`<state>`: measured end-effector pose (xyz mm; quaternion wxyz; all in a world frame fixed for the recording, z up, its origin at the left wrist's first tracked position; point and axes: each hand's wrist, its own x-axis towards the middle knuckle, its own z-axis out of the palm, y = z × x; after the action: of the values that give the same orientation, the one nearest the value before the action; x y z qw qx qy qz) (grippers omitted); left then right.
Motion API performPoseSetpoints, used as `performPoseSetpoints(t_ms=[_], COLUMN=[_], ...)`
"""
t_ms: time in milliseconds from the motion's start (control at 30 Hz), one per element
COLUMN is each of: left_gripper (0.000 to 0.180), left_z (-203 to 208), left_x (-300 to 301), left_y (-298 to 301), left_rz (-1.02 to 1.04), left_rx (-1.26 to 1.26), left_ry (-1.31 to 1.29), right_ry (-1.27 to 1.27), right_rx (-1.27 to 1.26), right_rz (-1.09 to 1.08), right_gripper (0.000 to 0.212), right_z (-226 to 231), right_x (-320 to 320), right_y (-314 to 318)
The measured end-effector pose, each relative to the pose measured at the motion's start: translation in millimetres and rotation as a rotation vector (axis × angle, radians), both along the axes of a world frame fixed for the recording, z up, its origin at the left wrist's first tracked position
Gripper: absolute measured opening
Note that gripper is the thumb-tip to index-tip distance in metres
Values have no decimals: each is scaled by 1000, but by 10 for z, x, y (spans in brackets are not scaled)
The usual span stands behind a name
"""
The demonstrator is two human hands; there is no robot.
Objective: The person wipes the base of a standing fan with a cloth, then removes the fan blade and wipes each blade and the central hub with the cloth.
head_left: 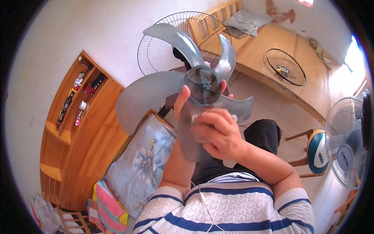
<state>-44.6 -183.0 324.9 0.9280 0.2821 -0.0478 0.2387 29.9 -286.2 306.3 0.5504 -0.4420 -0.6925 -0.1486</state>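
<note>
A grey, translucent fan blade (150, 97) with several broad vanes is held up in front of me, its ribbed hub facing me. My left hand (182, 102) is closed on it at the hub: the thumb shows on the left side and fingertips on the right, while the palm is hidden behind. My right hand (222, 134) is curled over the lowest vane, gripping a small white wad (234, 117) like cloth or tissue against its surface. That vane and the fingers are slightly blurred.
Behind the blade stands a round wire fan grille (154, 58). Another grille (298, 70) lies on a mat-covered bed (257, 54). At right are an assembled fan (346, 156) and a stool (317, 152). A flowered pillow (142, 162) leans near a wooden headboard (87, 156) at left.
</note>
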Motion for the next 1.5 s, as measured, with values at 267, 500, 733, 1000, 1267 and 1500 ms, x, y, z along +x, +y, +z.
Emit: performPoseSetpoints(t_ms=[267, 500, 733, 1000, 1267, 1500], left_gripper=[75, 72, 67, 75, 87, 97], left_z=[-116, -144, 84, -115, -265, -247], left_x=[143, 95, 59, 120, 18, -12], left_y=[403, 363, 29, 346, 367, 114], left_rz=[83, 50, 53, 63, 128, 88], left_rx=[45, 88, 56, 95, 309, 170], left_ry=[-121, -87, 103, -26, -28, -92], right_ry=[-147, -27, -177, -431, -170, -180], right_rx=[-231, 51, -63, -260, -67, 7], right_rz=[394, 224, 37, 350, 215, -150], right_gripper=[34, 39, 35, 31, 29, 36], right_z=[-398, 197, 203, -136, 241, 208], right_x=[-123, 19, -33, -111, -27, -46], right_y=[-222, -232, 117, -95, -227, 108])
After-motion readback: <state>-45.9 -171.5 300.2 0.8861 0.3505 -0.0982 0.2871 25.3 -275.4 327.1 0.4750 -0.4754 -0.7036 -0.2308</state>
